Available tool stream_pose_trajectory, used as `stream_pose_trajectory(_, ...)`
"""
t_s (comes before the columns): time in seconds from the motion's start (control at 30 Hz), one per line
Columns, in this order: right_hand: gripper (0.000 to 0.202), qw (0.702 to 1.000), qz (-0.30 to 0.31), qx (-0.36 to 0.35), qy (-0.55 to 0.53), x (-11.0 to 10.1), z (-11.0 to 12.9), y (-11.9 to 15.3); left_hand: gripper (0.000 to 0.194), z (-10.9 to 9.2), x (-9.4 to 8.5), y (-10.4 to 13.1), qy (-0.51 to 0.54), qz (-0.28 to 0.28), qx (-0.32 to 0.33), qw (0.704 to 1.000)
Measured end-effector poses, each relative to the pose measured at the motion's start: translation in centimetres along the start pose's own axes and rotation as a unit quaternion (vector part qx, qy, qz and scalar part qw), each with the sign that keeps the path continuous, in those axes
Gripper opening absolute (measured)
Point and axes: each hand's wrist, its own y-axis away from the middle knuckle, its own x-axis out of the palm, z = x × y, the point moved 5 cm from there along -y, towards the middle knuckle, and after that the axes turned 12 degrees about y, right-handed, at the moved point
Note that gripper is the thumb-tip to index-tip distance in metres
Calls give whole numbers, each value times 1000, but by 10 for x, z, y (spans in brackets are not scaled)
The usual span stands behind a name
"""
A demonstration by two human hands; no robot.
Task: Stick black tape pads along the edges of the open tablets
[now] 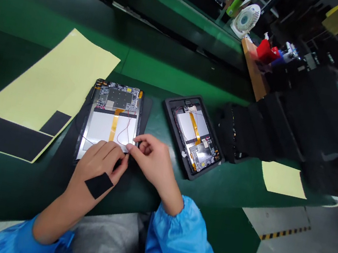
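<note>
The fingers point(112, 151) of the left hand point(91, 169) bend together at the lower right edge of an opened tablet point(109, 122), and those of the right hand point(156, 161) come in from its right side, thumb and index only narrowly apart; whether either pair pinches a wire end is too small to tell. A black adhesive square point(99, 185) sits on the back of the left hand.

The tablet lies left of centre in the frame, innards up on the green bench point(141, 187), partly over dark sheets. It looks light and flat, stiff as a whole, with a rigid rim that would bear a hold at its two long sides. The silvery battery pack point(99, 125) seems smooth and should be neither pressed nor bent. The thin red wire point(127, 128) looped over it looks limp and easily snagged, its joints likely weak, so it is best taken lightly near the loose end. The orange ribbon point(115, 123) calls for no pulling, and the circuit board point(121, 98) at the tablet's top is fragile, better left untouched.

Right of centre, a second opened tablet point(192, 126) rests slantwise in a black tray point(193, 174), which offers a safer grip by its walls. At left spreads yellow backing paper point(58, 67) bearing black adhesive pieces point(10, 135), bendable and probably tacky underneath. Farther off, at upper right, stands a small white fan point(246, 20).
</note>
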Motion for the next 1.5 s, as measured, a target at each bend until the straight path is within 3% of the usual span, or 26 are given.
stream_pose_trajectory(0.07,13,998,44,-8,54,3,5,-16,24,0,0,0,4,-4,3,1000)
stream_pose_trajectory(0.17,9,994,45,-33,94,5,8,-20,25,-2,0,0,10,-6,6,1000)
stream_pose_trajectory(0.43,13,996,18,-59,59,2,-7,-5,27,-6,-4,-2,6,-15,12,1000)
stream_pose_trajectory(0.77,9,996,32,-65,53,2,-10,-3,29,-9,-3,-6,-23,-23,13,999)
stream_pose_trajectory(0.93,2,999,19,-32,31,0,-11,-1,28,-8,-4,-6,-21,-22,13,999)
stream_pose_trajectory(1.1,15,999,2,-14,32,-2,-10,-2,28,-9,-4,-7,-21,-22,16,999)
stream_pose_trajectory(1.33,18,998,-23,-46,36,0,-8,-1,26,-8,-3,-6,-15,-17,7,1000)
stream_pose_trajectory(1.5,16,992,-26,-109,58,5,-4,-2,26,-6,-1,-4,-22,-3,2,1000)
